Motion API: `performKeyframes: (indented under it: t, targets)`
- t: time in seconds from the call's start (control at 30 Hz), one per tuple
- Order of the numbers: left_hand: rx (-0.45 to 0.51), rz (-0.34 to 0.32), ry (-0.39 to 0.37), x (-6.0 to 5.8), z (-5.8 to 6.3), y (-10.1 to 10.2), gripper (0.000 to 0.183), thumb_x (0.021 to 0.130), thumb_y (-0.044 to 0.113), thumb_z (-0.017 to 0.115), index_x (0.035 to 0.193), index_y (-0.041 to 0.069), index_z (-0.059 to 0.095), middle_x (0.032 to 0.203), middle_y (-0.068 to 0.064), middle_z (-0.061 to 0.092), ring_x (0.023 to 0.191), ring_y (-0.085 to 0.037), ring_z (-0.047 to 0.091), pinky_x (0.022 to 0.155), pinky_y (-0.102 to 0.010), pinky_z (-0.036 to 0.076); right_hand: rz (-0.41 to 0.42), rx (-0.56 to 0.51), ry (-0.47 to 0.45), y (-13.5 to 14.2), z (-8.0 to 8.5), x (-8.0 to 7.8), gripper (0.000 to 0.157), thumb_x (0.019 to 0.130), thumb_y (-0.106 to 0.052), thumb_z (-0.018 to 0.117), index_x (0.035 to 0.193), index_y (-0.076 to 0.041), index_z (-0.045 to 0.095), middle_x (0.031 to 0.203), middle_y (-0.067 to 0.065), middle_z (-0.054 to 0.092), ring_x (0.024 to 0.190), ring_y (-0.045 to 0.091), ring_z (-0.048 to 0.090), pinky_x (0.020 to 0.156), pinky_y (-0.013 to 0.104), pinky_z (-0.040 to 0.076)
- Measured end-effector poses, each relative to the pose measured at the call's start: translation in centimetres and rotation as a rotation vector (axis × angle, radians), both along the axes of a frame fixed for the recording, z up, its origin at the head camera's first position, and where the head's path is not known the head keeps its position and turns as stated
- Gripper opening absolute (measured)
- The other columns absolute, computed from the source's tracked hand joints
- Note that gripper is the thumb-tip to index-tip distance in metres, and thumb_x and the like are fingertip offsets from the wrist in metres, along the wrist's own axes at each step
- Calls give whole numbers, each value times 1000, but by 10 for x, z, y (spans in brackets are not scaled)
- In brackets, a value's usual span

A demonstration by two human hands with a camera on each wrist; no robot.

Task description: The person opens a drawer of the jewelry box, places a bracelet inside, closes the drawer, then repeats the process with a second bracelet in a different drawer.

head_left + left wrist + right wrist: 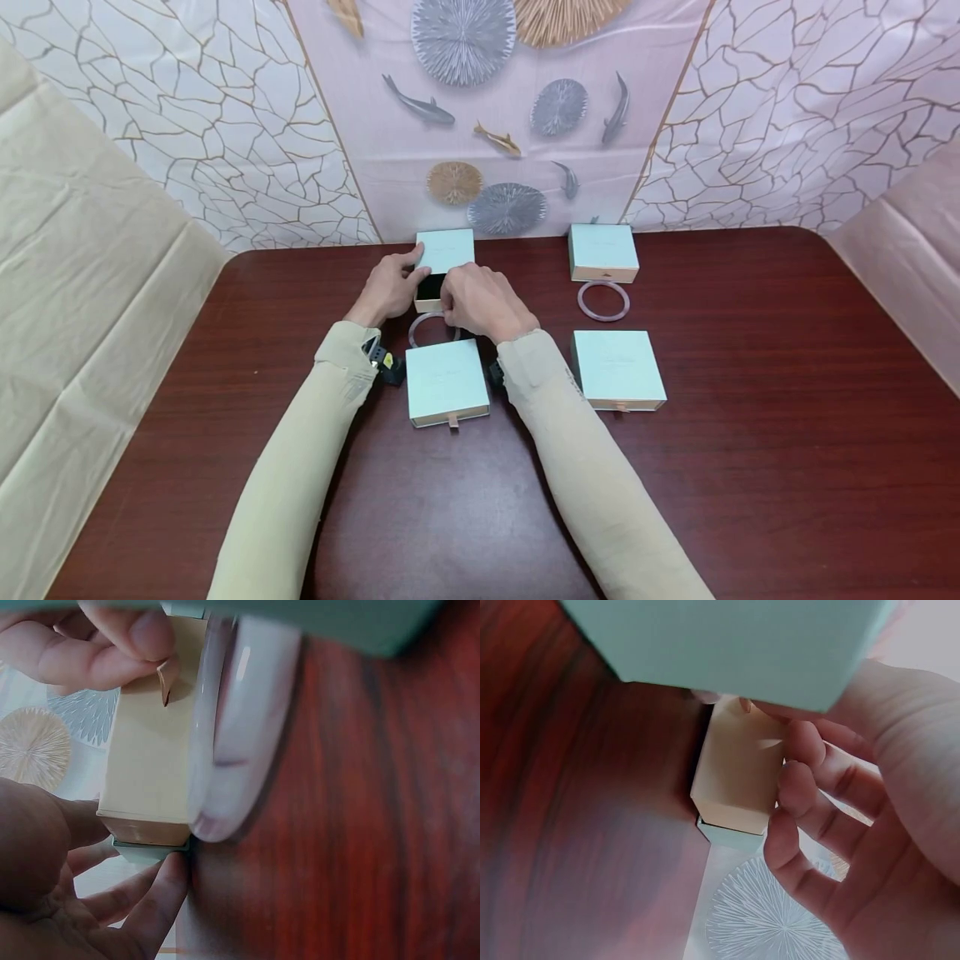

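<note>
A mint-green drawer-style gift box (447, 247) lies at the table's back edge, its cream drawer (428, 306) part-way out and showing a black inside. The left hand (385, 289) holds the box's outer sleeve from the left side, thumb near the drawer opening. With thumb and finger, the right hand (483, 302) pinches the small ribbon tab (168, 681) on the drawer front; its other fingers curl over the drawer in the right wrist view. A pale lilac bangle (251, 712) lies right before the drawer, partly hidden by the right hand in the head view.
Just in front of the bangle is a closed mint box (447, 379) between the forearms. To the right lie another closed box (603, 248), a second bangle (581, 306) and a further box (618, 367). A patterned cloth (300, 192) hangs behind the dark wooden table (787, 417).
</note>
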State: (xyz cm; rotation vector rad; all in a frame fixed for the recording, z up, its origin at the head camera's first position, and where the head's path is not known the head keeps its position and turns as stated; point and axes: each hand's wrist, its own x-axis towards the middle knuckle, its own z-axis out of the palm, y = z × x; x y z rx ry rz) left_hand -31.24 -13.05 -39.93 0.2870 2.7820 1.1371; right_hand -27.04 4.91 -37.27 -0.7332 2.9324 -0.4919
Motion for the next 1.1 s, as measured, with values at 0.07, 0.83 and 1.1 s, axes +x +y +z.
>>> performKeyframes:
  t: [0.07, 0.83, 1.1]
  targets:
    - [6, 0, -6, 1, 1, 0, 54, 110, 26, 48, 161, 18, 31, 162, -12, 40, 126, -35, 57, 88, -39, 45, 5, -1, 3, 1, 0, 2, 24, 94, -15, 72, 71, -17, 76, 73, -5, 67, 68, 14, 61, 64, 30, 50]
    - [0, -5, 3, 3, -1, -1, 55, 110, 25, 48, 161, 17, 31, 163, -12, 39, 132, -35, 54, 97, -44, 48, 201, -100, -61, 17, 2, 19, 31, 92, 6, 60, 99, -15, 82, 103, -4, 75, 99, 9, 67, 82, 27, 55]
    - [3, -7, -1, 1, 0, 1, 55, 110, 26, 48, 161, 16, 30, 165, -11, 35, 138, -35, 50, 104, -48, 48, 218, -96, -67, 19, -1, 18, 33, 91, 8, 64, 93, -18, 84, 101, -8, 76, 102, 8, 66, 83, 26, 56]
